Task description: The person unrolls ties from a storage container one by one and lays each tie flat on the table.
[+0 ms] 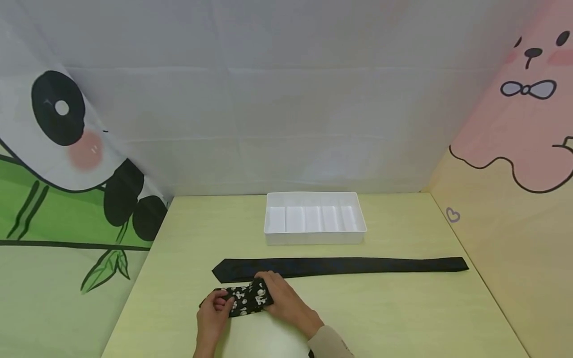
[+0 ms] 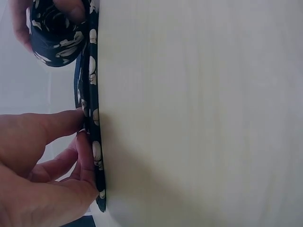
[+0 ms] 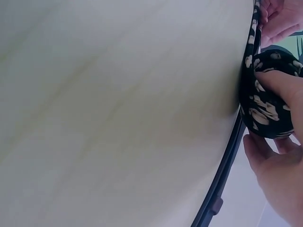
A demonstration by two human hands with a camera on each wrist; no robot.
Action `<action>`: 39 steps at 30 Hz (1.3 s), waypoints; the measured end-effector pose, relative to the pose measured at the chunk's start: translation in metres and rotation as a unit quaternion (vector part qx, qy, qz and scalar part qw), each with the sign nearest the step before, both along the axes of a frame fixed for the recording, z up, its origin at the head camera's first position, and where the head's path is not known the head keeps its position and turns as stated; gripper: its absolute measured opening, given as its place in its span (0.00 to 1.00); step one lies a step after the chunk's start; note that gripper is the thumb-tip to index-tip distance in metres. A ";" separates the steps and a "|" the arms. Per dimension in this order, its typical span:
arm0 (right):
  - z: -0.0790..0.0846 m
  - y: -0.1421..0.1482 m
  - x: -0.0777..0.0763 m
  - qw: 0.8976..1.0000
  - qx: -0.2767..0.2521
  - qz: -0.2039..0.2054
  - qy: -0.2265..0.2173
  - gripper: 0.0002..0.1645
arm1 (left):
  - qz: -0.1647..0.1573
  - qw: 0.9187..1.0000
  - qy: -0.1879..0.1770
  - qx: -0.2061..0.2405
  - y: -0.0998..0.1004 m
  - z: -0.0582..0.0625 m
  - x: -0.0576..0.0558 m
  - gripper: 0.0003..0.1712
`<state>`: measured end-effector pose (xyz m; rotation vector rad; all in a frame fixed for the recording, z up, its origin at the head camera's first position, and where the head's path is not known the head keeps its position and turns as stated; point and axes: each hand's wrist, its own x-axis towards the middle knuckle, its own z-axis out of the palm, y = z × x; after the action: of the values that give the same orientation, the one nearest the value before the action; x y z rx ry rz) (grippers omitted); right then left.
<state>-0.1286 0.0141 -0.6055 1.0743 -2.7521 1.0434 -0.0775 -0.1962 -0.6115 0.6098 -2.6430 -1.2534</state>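
Note:
A black necktie with white figures (image 1: 243,300) lies near the front of the table, partly rolled up. My left hand (image 1: 210,318) pinches its flat end between thumb and fingers. At the other side, my right hand (image 1: 286,302) grips the rolled part. In the left wrist view the coil (image 2: 59,53) shows its round spiral end, and a flat layered strip runs from it to my left fingers (image 2: 66,124). The right wrist view has my right thumb (image 3: 274,82) resting on the roll (image 3: 265,111). Just beyond both hands, a plain black necktie (image 1: 340,265) is stretched out flat.
Behind the ties stands a white tray (image 1: 315,238) with several narrow compartments. The pale yellow table (image 1: 403,313) meets a white sheet (image 1: 286,114) at the back. Printed cartoon panels flank it on the left and right.

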 end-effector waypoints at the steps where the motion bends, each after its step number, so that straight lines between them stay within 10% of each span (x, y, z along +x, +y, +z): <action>1: 0.001 0.001 0.000 1.000 0.000 0.000 -0.001 0.51 | -0.001 1.000 0.000 0.000 0.000 0.000 0.000 0.12; 39: -0.003 0.037 -0.005 0.999 0.047 -0.003 -0.014 0.48 | -0.011 1.000 -0.003 0.011 -0.006 0.002 0.002 0.12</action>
<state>-0.1337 0.0510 -0.6081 1.0692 -2.8508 0.9460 -0.0750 -0.2021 -0.6096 0.5886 -2.6519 -1.2894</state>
